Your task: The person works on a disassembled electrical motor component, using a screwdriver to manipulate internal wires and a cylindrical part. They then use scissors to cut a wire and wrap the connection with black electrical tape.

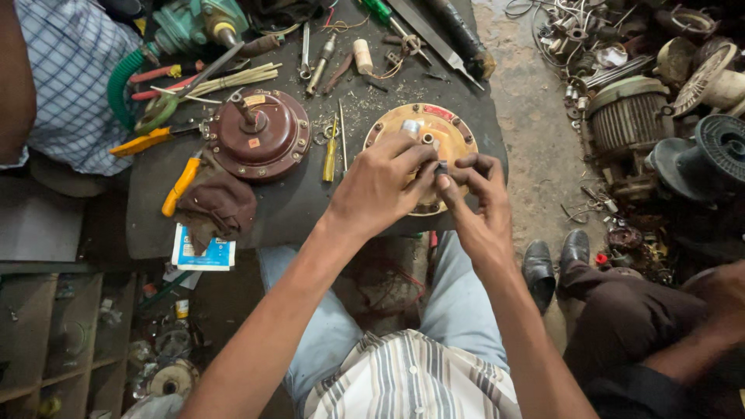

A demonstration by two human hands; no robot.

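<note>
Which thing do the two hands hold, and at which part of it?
The left hand and right hand together pinch a small dark part between their fingertips, above the round yellow motor housing. The exact place of the hold cannot be told.

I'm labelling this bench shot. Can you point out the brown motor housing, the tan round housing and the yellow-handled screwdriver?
brown motor housing (268, 140), head view, on its domed top.
tan round housing (458, 133), head view, on its bare upper right face.
yellow-handled screwdriver (330, 159), head view, on its handle.
</note>
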